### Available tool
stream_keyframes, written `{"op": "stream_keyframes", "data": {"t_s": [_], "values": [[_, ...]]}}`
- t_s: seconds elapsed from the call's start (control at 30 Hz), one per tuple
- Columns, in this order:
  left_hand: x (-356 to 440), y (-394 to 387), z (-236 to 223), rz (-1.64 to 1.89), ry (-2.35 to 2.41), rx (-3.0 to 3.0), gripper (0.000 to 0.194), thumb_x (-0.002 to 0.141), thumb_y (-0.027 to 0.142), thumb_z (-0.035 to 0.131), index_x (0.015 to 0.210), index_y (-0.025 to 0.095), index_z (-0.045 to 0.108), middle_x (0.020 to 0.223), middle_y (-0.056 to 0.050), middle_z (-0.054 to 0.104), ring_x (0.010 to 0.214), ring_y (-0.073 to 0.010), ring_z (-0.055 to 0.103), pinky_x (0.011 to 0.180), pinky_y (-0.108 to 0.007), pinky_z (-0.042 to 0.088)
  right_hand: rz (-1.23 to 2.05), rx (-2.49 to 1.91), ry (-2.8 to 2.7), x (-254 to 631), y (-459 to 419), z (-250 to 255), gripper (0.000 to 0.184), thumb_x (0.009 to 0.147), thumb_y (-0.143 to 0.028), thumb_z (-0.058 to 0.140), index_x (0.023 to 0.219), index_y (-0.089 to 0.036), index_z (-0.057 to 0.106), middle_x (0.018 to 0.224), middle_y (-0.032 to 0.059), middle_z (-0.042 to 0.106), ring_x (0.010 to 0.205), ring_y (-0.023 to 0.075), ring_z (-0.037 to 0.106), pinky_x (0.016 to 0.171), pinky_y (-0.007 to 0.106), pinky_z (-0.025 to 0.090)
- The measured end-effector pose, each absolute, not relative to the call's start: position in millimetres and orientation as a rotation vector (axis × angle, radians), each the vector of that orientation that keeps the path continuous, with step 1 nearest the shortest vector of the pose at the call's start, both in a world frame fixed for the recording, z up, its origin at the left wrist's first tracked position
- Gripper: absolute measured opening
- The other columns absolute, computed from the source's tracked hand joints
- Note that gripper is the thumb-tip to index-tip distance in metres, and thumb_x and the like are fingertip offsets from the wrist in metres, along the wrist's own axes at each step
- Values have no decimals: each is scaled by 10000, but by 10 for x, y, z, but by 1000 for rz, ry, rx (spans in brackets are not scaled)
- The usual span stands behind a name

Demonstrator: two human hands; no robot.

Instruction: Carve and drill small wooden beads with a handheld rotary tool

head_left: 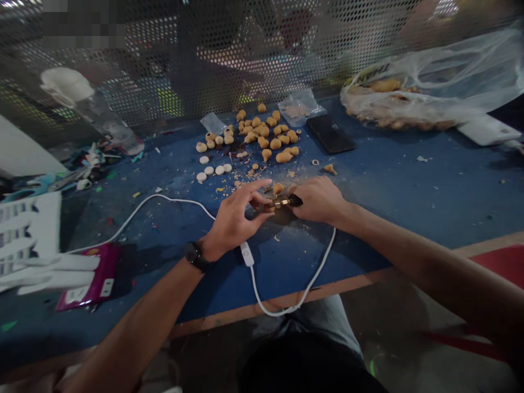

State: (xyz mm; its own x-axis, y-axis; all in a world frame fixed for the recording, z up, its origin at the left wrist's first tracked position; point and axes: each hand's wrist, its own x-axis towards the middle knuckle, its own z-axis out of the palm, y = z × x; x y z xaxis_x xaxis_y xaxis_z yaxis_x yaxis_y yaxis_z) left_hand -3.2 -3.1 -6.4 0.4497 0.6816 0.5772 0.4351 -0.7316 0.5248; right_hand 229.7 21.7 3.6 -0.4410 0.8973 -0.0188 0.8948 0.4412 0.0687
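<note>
My right hand [319,199] is wrapped around a small corded tool [281,202] with a dark body and a shiny brass-coloured collar. The thumb and fingers of my left hand [239,213] close on the tool's left end; its tip is hidden between them. Just beyond the tool lies a small tan gourd [278,188]. A white cable [301,302] loops from beneath my right hand over the table edge to an inline switch [246,254] beside my left wrist. Farther back is a heap of small gourds [262,131], with cut ones [201,147] at its left.
White discs [209,170] and shavings lie before the heap. A black phone [331,134] and a plastic bag of gourds [397,103] are right of it. At left are a clear bottle [108,123], scissors [36,186] and a magenta packet [92,275]. Perforated metal [172,71] stands behind.
</note>
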Motion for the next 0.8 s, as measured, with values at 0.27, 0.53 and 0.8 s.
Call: {"op": "stream_keyframes", "data": {"t_s": [0.27,0.53,0.8], "values": [[-38,-27,-70,1165,933,2409,656,859,113,840,1430,237,541,934,12,781,820,-134,742,840,-272,616,77,1637,2624,2290,216,36,349,922,-351,551,959,-167,846,857,139,815,797,279,730,613,340,300],[-36,-25,-74,1172,930,2383,654,861,117,837,1435,225,543,938,2,789,822,-136,751,837,-270,626,75,1635,2620,2291,207,48,350,928,-347,552,973,-165,847,876,142,819,786,270,728,614,338,306],[-36,-19,-64,1175,965,2366,657,854,143,850,1431,227,547,944,-1,793,794,-137,744,813,-269,624,80,1609,2628,2282,187,73,338,908,-334,568,959,-160,854,900,153,820,786,281,726,623,338,340]]}}
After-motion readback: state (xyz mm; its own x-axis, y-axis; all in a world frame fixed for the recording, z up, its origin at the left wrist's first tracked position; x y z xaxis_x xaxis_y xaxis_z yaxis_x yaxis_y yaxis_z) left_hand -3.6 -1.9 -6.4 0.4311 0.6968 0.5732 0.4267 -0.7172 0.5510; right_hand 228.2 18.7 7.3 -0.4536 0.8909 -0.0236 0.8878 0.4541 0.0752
